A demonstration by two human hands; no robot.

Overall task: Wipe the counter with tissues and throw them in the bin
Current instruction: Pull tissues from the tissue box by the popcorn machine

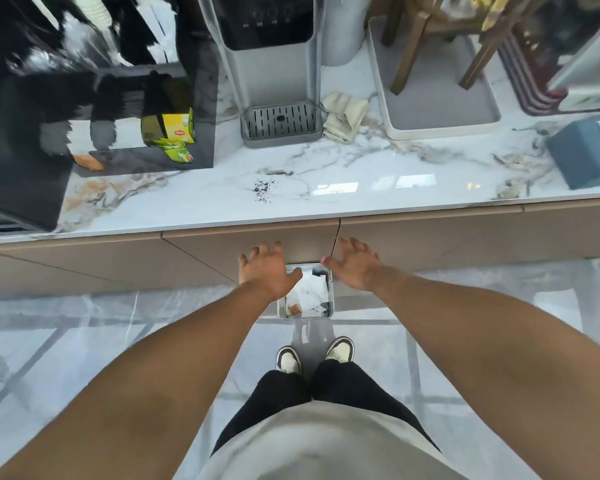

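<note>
Spanning twelve o'clock, the worktop carries dark crumbs, unwiped. Blue tissue box sits at two o'clock; reaching risks snagging clutter. Bin holds tissues. Left hand and right hand hover spread, empty; wiping could scatter crumbs floorward.

The left hand covers the bin's near-left rim. The dispenser is cut off by the top edge, the blue box at the table's right end by the right edge. At the table's far-left corner the black surfaces are smeared, unreadable. Specks near the front edge: too small to identify.
</note>
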